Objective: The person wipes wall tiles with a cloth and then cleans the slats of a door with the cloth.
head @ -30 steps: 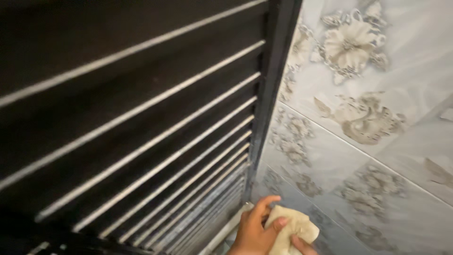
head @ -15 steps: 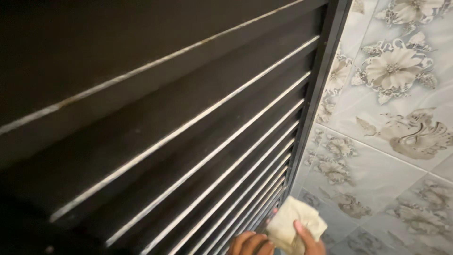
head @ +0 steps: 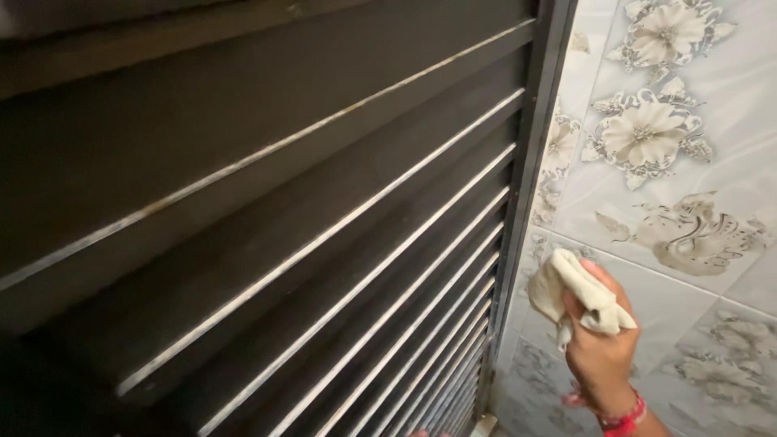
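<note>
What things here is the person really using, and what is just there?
In use:
- right hand, closed around the cloth
- crumpled pale cloth, held up beside the frame
- dark slatted shutter with its upright frame, next to the cloth

Just there:
- flower-patterned wall tiles
- red band on the wrist

The left hand is not in view.
</note>
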